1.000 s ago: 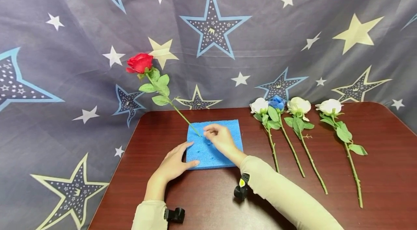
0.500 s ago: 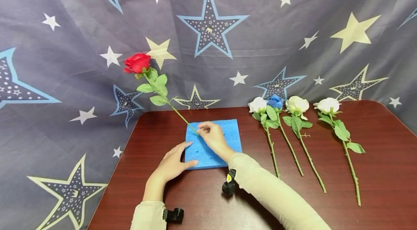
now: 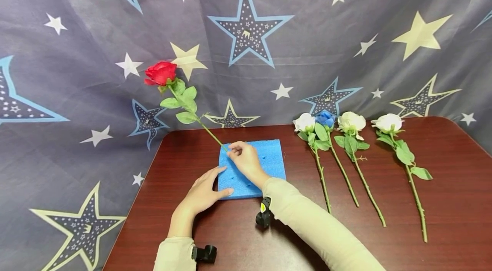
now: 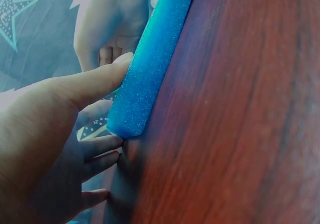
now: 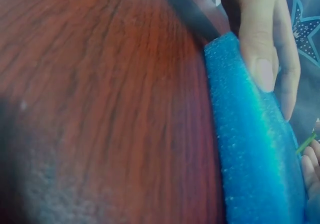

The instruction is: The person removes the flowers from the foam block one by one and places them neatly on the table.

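Observation:
A red rose (image 3: pixel 161 73) leans up and to the left, its stem (image 3: pixel 211 133) meeting the far left part of a blue foam block (image 3: pixel 269 164) on the table. My right hand (image 3: pixel 246 161) pinches the lower stem just above the foam; in the right wrist view the green stem (image 5: pixel 306 143) shows at the fingertips. Where the stem ends is hidden behind the hand. My left hand (image 3: pixel 203 190) rests at the block's near left corner, thumb on its front edge and fingers spread along its left side, as the left wrist view shows too.
On the right of the table (image 3: pixel 457 202) lie a white rose (image 3: pixel 305 122), a blue rose (image 3: pixel 325 119), a cream rose (image 3: pixel 351 123) and another white rose (image 3: pixel 388 124). Small holes dot the foam. A star-patterned curtain (image 3: pixel 307 40) hangs behind.
My right hand has moved left across the foam to the red rose's stem and taken hold of it. The left hand keeps its place.

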The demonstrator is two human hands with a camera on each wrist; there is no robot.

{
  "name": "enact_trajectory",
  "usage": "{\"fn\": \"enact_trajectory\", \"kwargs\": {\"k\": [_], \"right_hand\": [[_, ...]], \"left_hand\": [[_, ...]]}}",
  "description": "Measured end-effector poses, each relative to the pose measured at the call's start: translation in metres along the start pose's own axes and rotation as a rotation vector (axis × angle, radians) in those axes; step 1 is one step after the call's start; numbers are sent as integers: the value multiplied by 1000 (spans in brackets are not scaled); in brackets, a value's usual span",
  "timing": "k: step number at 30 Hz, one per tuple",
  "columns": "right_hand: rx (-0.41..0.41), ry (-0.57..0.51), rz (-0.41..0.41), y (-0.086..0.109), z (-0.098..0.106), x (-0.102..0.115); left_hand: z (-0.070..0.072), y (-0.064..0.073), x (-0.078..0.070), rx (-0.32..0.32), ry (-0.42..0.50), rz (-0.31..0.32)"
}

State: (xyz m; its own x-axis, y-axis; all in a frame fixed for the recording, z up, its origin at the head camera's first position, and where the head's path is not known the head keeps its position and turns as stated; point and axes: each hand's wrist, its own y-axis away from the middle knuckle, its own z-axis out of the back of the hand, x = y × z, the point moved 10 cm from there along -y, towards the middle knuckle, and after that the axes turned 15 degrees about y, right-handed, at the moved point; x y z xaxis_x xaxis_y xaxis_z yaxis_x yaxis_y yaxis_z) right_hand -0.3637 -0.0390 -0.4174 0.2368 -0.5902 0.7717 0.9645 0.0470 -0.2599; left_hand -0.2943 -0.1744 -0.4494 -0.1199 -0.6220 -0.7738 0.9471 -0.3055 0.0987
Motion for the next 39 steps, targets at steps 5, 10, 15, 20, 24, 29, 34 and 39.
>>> {"fn": "enact_trajectory", "kwargs": {"k": [5,10,15,20,24,29,34,39], "right_hand": [[-13,-1,26,0,-1,-1],[-23,24,65,-1,-4,-3],[-23,53,86,0,-7,-4],[-34,59,100,1,-8,-2],[-46,59,108,1,-7,-3],[-52,45,117,1,-7,-3],[-47,34,110,0,-7,-3],[-49,32,101,-1,-7,-4]], "left_hand": [[-1,0,-3,1,12,-5],[-1,-1,-3,-1,7,-15],[-1,0,-3,-2,6,-18],[0,1,-1,-3,3,-8],[-1,1,-1,-2,5,-4],[-1,1,-2,-2,17,-6],[1,1,-3,-3,15,-2],[1,0,-3,-2,8,-3]]}}
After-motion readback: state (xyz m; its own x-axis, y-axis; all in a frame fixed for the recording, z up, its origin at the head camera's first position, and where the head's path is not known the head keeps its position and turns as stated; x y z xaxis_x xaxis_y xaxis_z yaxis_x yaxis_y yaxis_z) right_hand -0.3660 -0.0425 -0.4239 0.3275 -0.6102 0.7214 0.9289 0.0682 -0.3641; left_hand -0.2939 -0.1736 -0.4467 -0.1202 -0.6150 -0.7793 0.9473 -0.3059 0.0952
